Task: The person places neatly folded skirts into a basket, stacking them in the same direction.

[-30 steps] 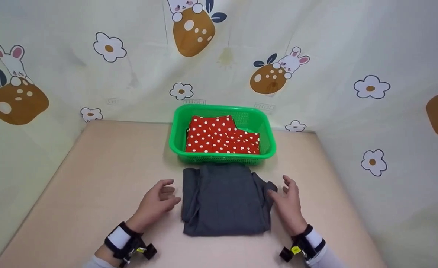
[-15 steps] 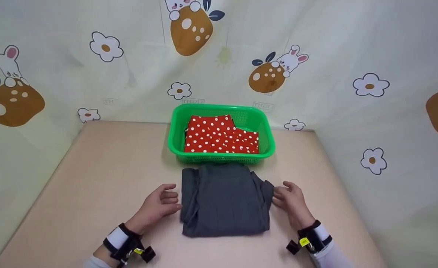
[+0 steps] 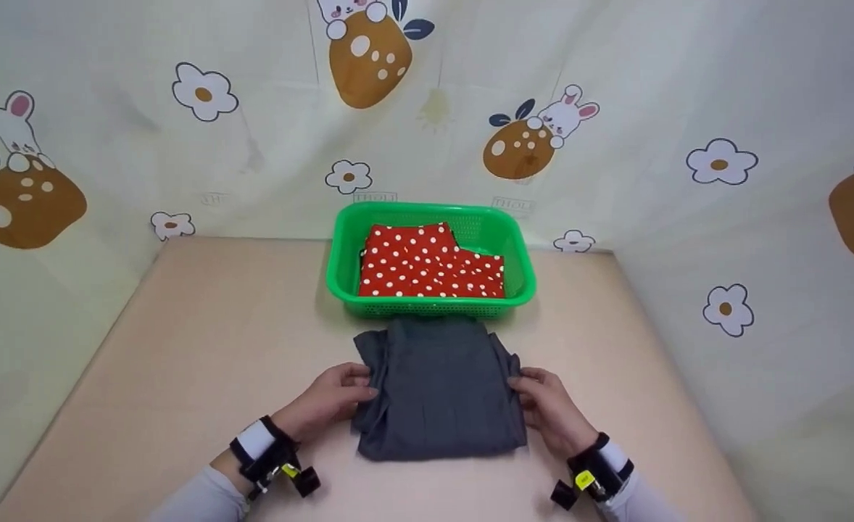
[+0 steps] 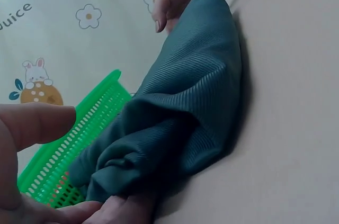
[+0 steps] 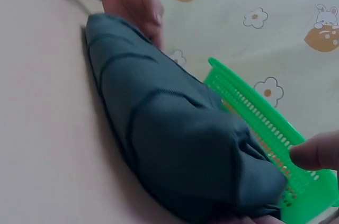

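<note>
A dark grey garment, folded into a thick rectangle, lies on the table in front of the green basket. At its left side is my left hand; in the left wrist view the fingers reach under the cloth edge while the thumb stays raised off it. My right hand touches the opposite side. In the right wrist view its fingers are partly hidden beneath the fabric, and the thumb is apart from it.
Inside the basket lies a folded red cloth with white dots. The beige table is bounded at the back and sides by a printed curtain. The basket stands close to the back curtain.
Both hands have moved inward to the garment's sides. The left was apart from it a second ago. The side flaps are pushed slightly inward; the basket has stayed put.
</note>
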Motion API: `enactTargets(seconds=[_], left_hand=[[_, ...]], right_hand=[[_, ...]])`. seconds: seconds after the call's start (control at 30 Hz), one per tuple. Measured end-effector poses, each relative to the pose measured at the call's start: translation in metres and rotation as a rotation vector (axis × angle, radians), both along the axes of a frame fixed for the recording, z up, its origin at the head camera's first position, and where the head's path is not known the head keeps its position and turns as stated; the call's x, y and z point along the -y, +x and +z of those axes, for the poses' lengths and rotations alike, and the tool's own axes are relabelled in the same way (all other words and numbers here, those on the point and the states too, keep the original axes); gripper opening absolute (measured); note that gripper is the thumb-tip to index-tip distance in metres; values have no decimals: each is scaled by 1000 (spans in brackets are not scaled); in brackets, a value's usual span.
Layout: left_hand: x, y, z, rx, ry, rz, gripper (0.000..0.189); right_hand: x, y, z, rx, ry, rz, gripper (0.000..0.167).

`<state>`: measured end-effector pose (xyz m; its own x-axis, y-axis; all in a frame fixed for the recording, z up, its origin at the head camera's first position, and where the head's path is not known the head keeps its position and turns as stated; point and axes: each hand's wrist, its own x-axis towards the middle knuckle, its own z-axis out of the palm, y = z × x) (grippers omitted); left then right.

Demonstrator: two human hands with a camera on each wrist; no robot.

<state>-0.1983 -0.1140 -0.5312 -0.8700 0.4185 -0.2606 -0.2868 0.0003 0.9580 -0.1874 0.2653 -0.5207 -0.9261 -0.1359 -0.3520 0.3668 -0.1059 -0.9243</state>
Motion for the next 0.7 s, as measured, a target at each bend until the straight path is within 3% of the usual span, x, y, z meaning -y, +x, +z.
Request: enactTargets(seconds=[0.23, 0.43, 0.57, 0.7], left_hand=[[-13, -9, -6, 0, 87, -53, 48], [-27, -12, -9, -25, 59, -101, 51], [-43, -18, -8, 3, 54, -115, 59], [-56, -25, -9, -21, 13, -76, 67]], right_hand=[[11, 0, -8, 14, -159, 116, 35], [24, -8, -12, 68, -206, 260, 43], [38, -20, -13, 74, -203, 333, 41], [52, -30, -14, 1, -123, 320, 39]])
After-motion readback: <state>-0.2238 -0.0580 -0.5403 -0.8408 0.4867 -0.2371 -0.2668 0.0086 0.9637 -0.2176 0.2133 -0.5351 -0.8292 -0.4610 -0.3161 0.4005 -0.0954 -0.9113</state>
